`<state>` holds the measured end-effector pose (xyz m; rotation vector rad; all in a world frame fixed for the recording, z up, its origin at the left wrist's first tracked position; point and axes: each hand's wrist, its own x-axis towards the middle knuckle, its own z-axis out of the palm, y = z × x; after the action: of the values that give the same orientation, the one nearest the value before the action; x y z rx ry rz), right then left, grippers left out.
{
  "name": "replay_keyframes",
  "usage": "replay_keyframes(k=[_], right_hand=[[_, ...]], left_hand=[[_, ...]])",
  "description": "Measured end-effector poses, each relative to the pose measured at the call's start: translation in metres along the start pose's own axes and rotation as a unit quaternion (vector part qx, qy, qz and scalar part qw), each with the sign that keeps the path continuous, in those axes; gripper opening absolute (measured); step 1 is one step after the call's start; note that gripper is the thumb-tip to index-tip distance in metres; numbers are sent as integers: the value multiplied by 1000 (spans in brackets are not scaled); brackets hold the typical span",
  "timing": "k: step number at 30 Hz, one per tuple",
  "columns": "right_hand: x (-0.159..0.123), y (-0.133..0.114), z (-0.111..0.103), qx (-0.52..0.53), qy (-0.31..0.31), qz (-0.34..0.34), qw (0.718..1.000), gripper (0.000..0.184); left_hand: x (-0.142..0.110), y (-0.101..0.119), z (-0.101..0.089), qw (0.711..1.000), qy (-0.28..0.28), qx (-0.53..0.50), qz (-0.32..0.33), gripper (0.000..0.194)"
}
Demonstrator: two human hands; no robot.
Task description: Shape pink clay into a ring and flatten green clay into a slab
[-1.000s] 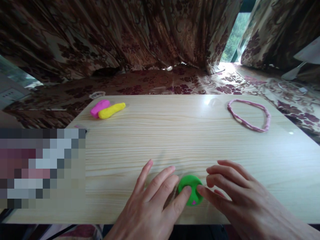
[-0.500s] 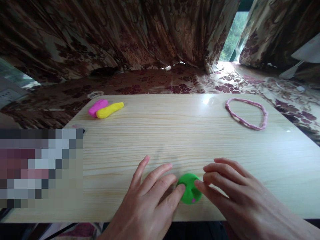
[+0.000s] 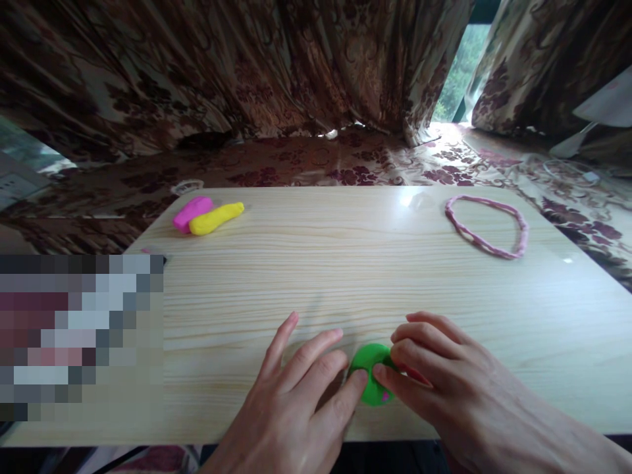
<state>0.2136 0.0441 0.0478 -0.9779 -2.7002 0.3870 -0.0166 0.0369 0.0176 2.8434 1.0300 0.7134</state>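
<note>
A round, flattened piece of green modelling clay (image 3: pixel 371 353) lies on the table near its front edge, with a small pink speck on its lower right. My left hand (image 3: pixel 309 388) has its thumb pressed into the clay's left side, the index finger bent beside the rim and the other fingers spread over the table. From the other side, my right hand (image 3: pixel 439 375) pushes its thumb into the middle of the clay. Its remaining fingers curl around the right edge, partly hiding it.
At the far left of the wooden table (image 3: pixel 296 263) lie a pink clay lump (image 3: pixel 190 212) and a yellow clay roll (image 3: pixel 217 218), touching. A pink cord loop (image 3: pixel 521 234) rests at the far right. Pixelation covers the left side. Patterned curtains (image 3: pixel 296 72) hang behind.
My right hand has shifted left, its thumb now nearer the clay's middle and its fingers closer round the edge. My left hand stays almost in place.
</note>
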Motion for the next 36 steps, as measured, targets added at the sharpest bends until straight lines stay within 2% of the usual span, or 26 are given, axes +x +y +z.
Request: replay_keyframes(k=[5,11,18,22,25,30,32,34,36], right_hand=[[-11,8,-5,-5,19,-2,1000,21],[-15,9,-1,6,-18,12,1000,19],[-14,8,-7,18,5,4,1000,20],[-17,8,-15,38,13,30,999,28],[-20,7,-15,44,26,35,998,23],[-23,8,-11,38,41,45,997,10],[-24,9,-11,30,37,44,998,12],[-23,8,-11,20,41,45,998,15],[-21,5,-10,17,41,46,998,17]], left_hand=[[1,1,-3,1000,0,-16,-6,30],[8,-2,-6,998,-41,-45,9,33],[17,0,-13,995,-63,-73,-7,32],[25,1,-17,991,-104,-85,-16,28],[28,1,-15,987,-124,-95,-22,26],[24,8,-10,983,-66,-137,-99,12],[22,10,-10,979,-46,-145,-133,7],[22,9,-11,979,-36,-137,-149,13],[24,5,-12,982,-50,-117,-139,24]])
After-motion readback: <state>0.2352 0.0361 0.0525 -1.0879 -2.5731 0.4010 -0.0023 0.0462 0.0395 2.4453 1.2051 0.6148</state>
